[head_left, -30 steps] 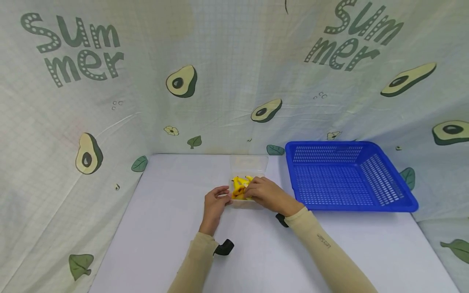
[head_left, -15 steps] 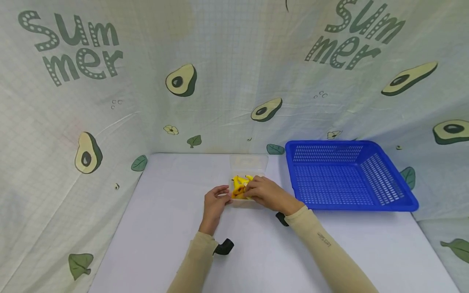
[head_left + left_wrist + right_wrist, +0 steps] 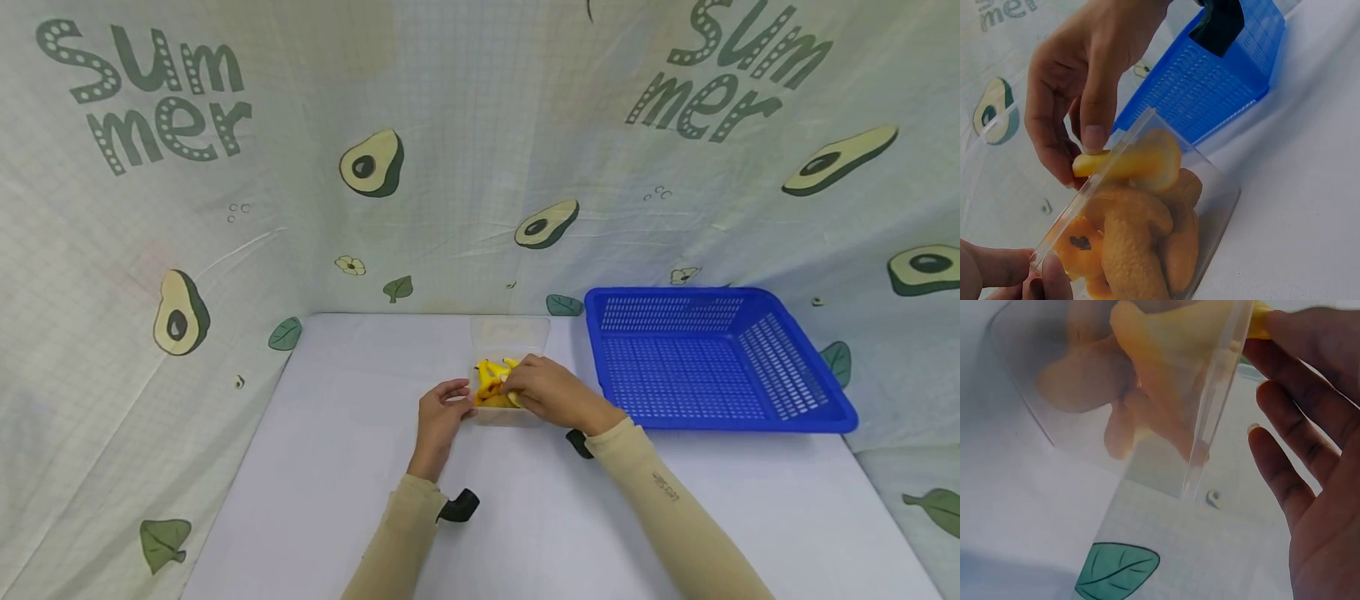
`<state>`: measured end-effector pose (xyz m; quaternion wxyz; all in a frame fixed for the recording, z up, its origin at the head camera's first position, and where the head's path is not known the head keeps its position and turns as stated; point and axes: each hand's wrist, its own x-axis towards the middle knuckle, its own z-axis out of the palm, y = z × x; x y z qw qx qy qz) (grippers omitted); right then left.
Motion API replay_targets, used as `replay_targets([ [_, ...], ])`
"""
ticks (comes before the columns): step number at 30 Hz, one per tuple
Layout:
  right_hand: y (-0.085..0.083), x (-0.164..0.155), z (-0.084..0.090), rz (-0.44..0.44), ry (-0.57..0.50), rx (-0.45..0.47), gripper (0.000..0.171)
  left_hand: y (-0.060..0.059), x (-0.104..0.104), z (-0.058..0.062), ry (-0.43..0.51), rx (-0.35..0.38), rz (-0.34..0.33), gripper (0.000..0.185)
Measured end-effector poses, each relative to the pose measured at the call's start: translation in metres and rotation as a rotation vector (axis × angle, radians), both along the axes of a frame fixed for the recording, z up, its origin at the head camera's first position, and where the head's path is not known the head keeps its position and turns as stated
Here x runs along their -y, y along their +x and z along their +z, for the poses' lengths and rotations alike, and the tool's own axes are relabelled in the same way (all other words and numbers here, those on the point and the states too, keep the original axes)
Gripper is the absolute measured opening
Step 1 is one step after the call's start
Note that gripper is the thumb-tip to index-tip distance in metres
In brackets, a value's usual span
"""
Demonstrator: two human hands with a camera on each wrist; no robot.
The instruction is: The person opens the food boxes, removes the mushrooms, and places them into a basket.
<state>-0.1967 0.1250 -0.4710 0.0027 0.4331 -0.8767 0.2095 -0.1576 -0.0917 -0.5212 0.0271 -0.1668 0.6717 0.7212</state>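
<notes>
A clear plastic box stands mid-table, its transparent lid folded back behind it. Several yellow and orange pieces fill it; through the wall in the left wrist view, one orange-brown piece looks bumpy and mushroom-shaped. My left hand pinches the near-left part of the box rim between thumb and fingers. From the right, my right hand reaches over the opening. Its thumb and fingers grip the narrow end of a yellow flared piece, whose wide end sits inside the box.
A blue perforated basket stands on the white table, right of the box. Behind the table hangs a pale cloth with avocado and leaf prints. Black wrist mounts jut out beside both sleeves.
My right hand has risen slightly and shifted a little right, and more of the yellow piece shows beneath its fingers. My left hand and the box stay where they were.
</notes>
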Motion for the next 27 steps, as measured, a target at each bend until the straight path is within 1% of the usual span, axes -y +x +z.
replay_targets([
  [4, 0.000, -0.004, -0.001, -0.013, -0.025, 0.003, 0.018, 0.000, -0.001, -0.001, -0.007, 0.007, 0.007, 0.033],
  [8, 0.002, -0.005, -0.001, -0.028, -0.045, 0.014, 0.017, 0.000, -0.001, -0.001, -0.010, -0.001, 0.010, 0.033],
  [10, 0.003, -0.006, 0.000, -0.042, -0.061, 0.003, 0.017, 0.000, -0.001, -0.001, -0.010, -0.007, 0.006, 0.034],
  [13, 0.006, -0.009, 0.001, -0.055, -0.105, -0.051, 0.018, 0.000, -0.001, 0.000, -0.010, -0.008, 0.004, 0.034],
  [21, 0.017, -0.018, 0.001, -0.046, -0.270, -0.254, 0.023, -0.001, -0.001, 0.001, -0.026, 0.015, 0.004, 0.034],
  [27, 0.030, -0.023, 0.004, -0.031, -0.328, -0.372, 0.027, 0.000, -0.001, 0.000, -0.021, 0.020, 0.008, 0.033],
])
